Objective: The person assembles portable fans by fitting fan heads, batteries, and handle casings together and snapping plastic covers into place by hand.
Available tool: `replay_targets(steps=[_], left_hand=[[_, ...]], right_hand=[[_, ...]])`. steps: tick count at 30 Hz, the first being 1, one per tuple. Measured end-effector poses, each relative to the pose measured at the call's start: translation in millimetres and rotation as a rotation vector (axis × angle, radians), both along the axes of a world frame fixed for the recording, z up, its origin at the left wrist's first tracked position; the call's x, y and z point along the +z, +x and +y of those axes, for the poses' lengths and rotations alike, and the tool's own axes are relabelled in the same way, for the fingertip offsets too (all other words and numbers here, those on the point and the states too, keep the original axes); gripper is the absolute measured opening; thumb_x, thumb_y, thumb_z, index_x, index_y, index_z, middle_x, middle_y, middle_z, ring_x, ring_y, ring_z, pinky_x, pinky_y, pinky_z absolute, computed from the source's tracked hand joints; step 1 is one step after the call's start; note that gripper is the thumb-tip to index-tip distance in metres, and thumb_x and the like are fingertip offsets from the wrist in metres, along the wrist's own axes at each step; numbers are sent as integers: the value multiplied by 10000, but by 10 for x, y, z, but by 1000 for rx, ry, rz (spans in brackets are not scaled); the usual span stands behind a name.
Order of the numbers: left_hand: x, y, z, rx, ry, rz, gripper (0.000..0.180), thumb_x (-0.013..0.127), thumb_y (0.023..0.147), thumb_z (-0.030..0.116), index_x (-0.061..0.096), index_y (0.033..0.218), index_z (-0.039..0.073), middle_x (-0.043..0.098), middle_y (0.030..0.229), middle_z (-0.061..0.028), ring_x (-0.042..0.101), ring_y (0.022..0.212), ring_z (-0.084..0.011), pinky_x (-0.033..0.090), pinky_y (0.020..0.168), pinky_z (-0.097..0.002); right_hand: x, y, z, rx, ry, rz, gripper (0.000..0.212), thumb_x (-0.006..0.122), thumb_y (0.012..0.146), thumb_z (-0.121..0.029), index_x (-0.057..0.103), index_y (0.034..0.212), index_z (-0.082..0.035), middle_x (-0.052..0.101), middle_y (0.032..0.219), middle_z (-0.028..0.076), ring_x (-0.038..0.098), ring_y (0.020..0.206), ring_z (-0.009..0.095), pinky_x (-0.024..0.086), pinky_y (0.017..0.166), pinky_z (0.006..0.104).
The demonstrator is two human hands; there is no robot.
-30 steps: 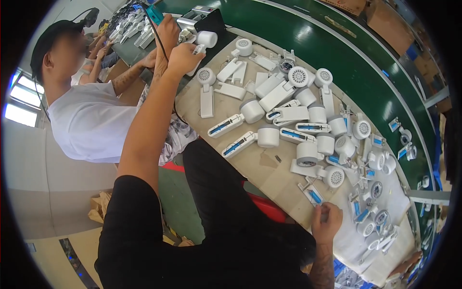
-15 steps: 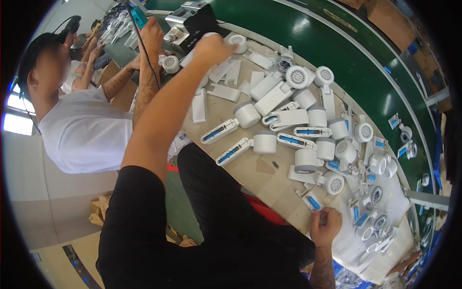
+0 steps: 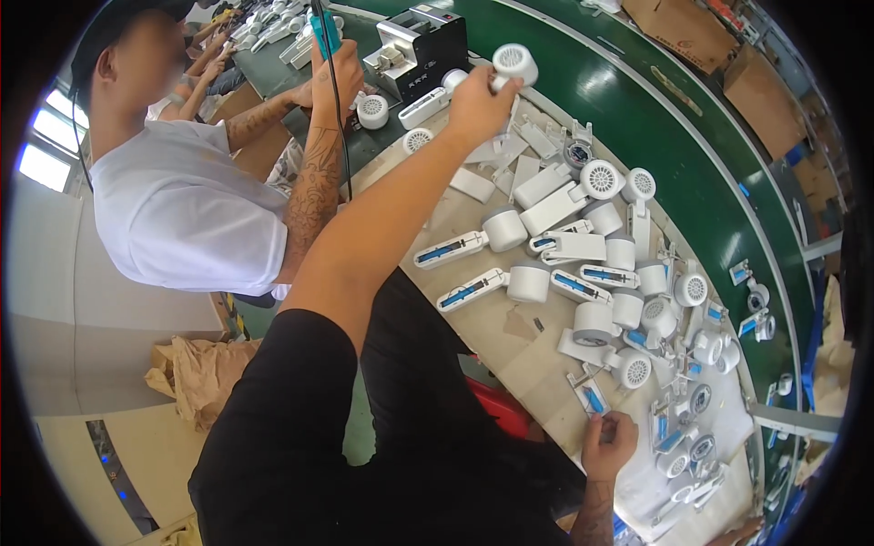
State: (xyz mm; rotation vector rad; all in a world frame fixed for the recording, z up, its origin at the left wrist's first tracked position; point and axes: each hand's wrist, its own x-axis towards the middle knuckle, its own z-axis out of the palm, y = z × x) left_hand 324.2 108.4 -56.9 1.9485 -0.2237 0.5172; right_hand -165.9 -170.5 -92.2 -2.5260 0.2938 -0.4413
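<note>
Up top, left hand [image 3: 475, 102] grips white fan head [image 3: 514, 64].

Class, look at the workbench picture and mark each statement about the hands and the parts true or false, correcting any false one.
1. The left hand holds a white round-headed fan part up over the bench. True.
2. The right hand is raised high above the green conveyor belt. False: it rests low at the near edge of the workbench, among small parts.
3. A co-worker in a white shirt grips a teal tool. True.
4. The bench holds only one fan part. False: many white fan parts lie across it.
5. A black box-shaped machine stands near the raised part. True.
</note>
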Motion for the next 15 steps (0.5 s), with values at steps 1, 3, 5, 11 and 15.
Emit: replay_targets(steps=[1, 3, 5, 11, 15], left_hand=[[96, -79, -64, -73, -125, 18, 453, 743, 893, 333, 636, 1120, -44, 711, 884, -159, 700, 798, -211, 548, 714, -325], [463, -294, -70, -249, -377, -25, 380, 734, 928, 248, 608, 1150, -33, 693, 884, -76, 668, 739, -99, 516, 613, -244], [836, -658, -70, -479, -576, 65, 377, 711, 949, 215, 581, 1210, -24, 689, 991, -67, 661, 766, -103, 521, 639, -239], [1308, -2100, -350, -657, 28, 64, 470, 752, 887, 240, 589, 1264, 13, 695, 981, -88, 640, 773, -129, 505, 683, -281], [923, -2834, -674, -908, 56, 34, 529, 763, 868, 267, 577, 1309, 42, 653, 940, -112, 646, 786, -176, 510, 687, -330]], right_hand=[[-12, -41, -17, -3, 8, 3, 157, 750, 791, -86, 604, 842, -61, 544, 673, 51, 493, 630, 219, 381, 609, 350], [-38, -71, -5, -51, 107, -50, 166, 750, 788, -87, 600, 850, -52, 549, 701, 61, 504, 633, 213, 390, 605, 333], [91, -7, -8, -70, 138, -153, 182, 747, 786, -91, 589, 858, -37, 551, 748, 77, 515, 634, 203, 402, 595, 304], [1099, 911, 206, 136, 555, -328, 653, 613, 963, -309, 330, 1455, 13, 496, 1301, 182, 618, 789, 178, 515, 718, 290], [1624, 1244, 430, 138, 893, -30, 512, 558, 1008, -318, 426, 1414, -35, 652, 896, 57, 619, 641, 132, 495, 489, 227]])
